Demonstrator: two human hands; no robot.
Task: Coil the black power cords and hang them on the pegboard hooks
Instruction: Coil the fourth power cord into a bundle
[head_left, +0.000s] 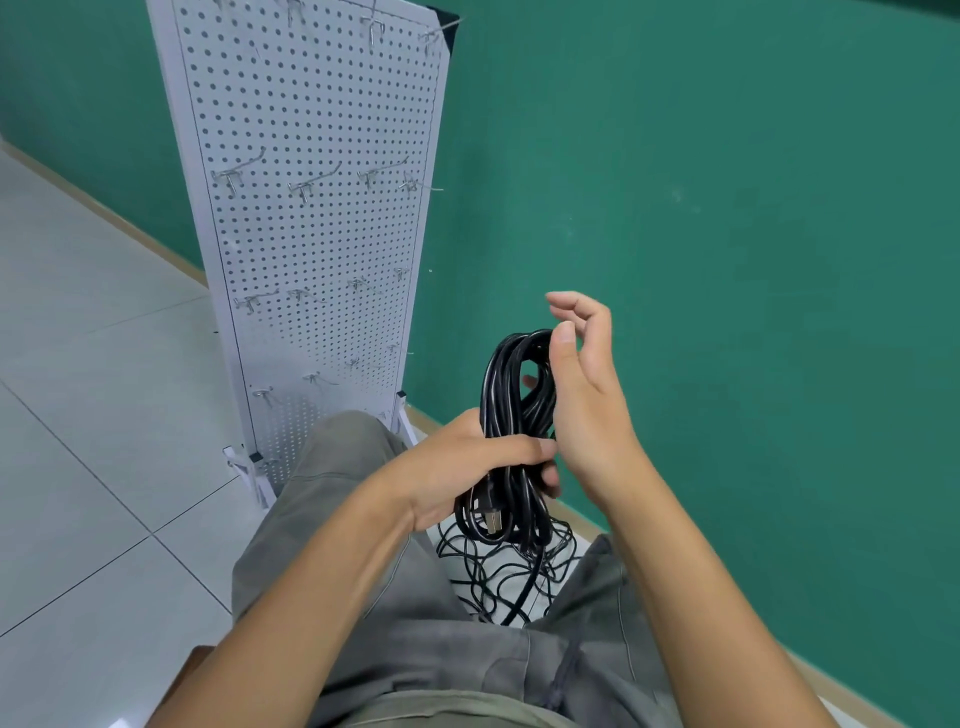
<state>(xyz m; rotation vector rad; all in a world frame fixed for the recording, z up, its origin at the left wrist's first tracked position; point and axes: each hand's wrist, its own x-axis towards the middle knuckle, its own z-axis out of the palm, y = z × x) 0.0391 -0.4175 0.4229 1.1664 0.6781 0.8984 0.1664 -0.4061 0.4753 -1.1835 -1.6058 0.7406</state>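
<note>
The left hand (467, 467) grips a coiled black cord (511, 410) at mid-height, fingers curled round the bundle with the thumb laid across its front. The coil stands upright between both hands; its plug (491, 514) hangs below the left hand. The right hand (584, 384) rests against the coil's right side, fingers (571, 306) loosely bent and spread, clear of the loop's top. More loose cord (509, 577) lies tangled on the floor (78, 364) between the knees. The white pegboard (311, 208) with metal hooks (311, 184) stands just beyond, against the green wall (727, 208).

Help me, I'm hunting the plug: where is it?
Head view, centre: the plug hangs from the cord bundle, just below the left hand gripping it.
</note>
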